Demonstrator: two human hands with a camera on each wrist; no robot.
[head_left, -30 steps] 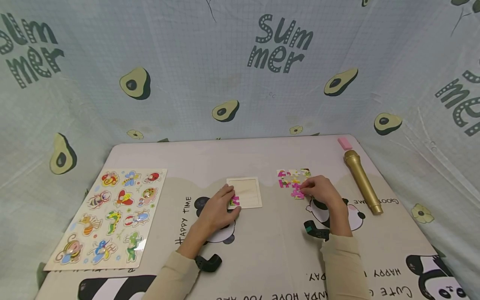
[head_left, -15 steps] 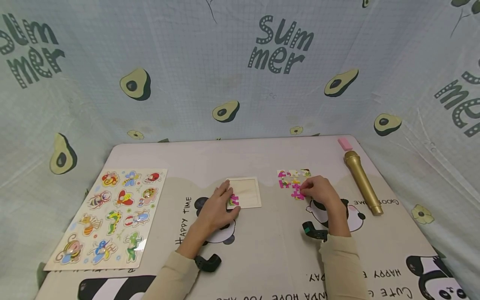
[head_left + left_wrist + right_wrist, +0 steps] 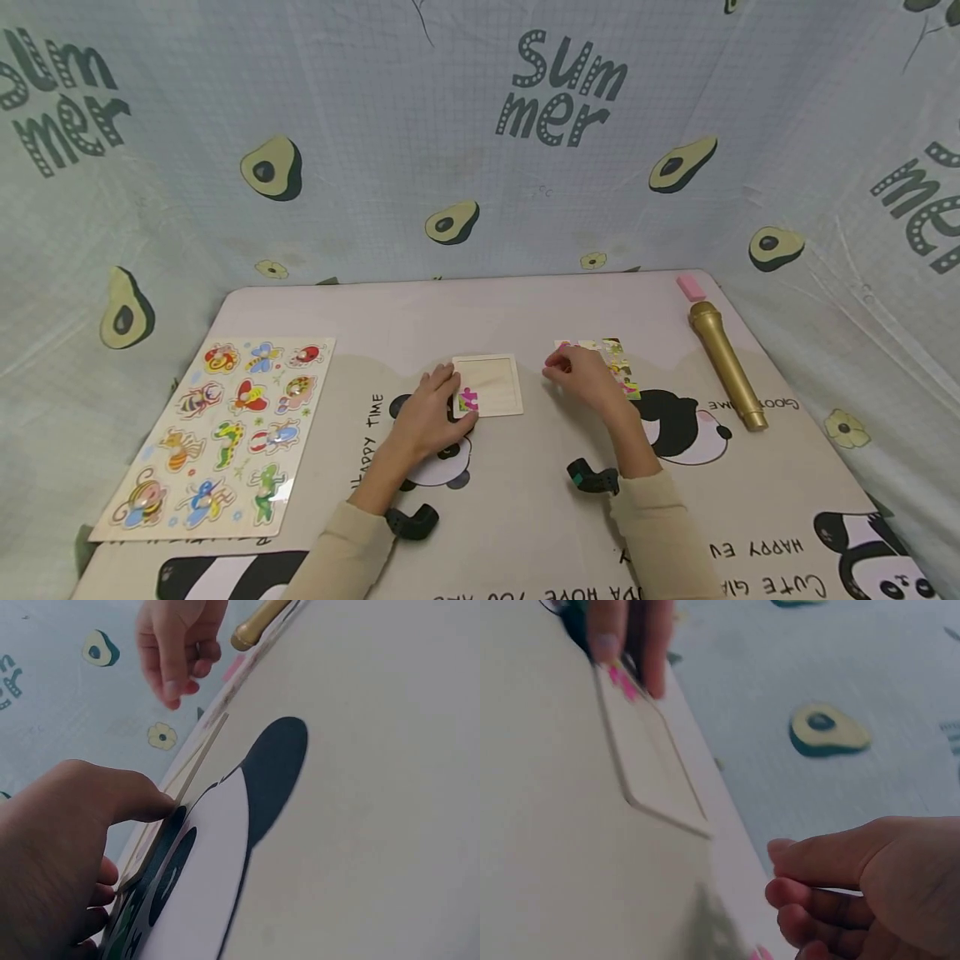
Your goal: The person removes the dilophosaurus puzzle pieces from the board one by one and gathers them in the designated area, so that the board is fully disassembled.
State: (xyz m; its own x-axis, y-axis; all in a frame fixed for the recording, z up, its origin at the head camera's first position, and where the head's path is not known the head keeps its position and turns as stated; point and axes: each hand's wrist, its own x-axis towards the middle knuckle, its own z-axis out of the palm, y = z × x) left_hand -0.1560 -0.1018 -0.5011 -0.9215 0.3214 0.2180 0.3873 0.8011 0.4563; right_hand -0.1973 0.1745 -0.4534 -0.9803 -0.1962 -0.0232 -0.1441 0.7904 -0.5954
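My left hand [image 3: 427, 417] holds the small wooden puzzle tray [image 3: 498, 385] by its left side, thumb at the near edge and the other fingers along the left edge. In the tray's near left corner lies a pink and green part of a jigsaw [image 3: 468, 400]. My right hand [image 3: 588, 377] is over the left part of a group of loose jigsaw pieces [image 3: 618, 360], right of the tray. Its thumb and index finger [image 3: 781, 891] are brought close together in the right wrist view; I cannot tell whether a piece is between them.
A large board with cartoon insect pictures [image 3: 225, 442] lies at the left. A gold microphone-shaped cylinder [image 3: 726, 365] and a pink block [image 3: 691, 287] lie at the right. A panda-printed cloth [image 3: 525, 500] covers the table; avocado-printed fabric [image 3: 360, 167] rises behind.
My right hand has moved left from the near pink piece, now covering left-hand pieces and showing the right-hand ones. My left hand has shifted only slightly at the tray.
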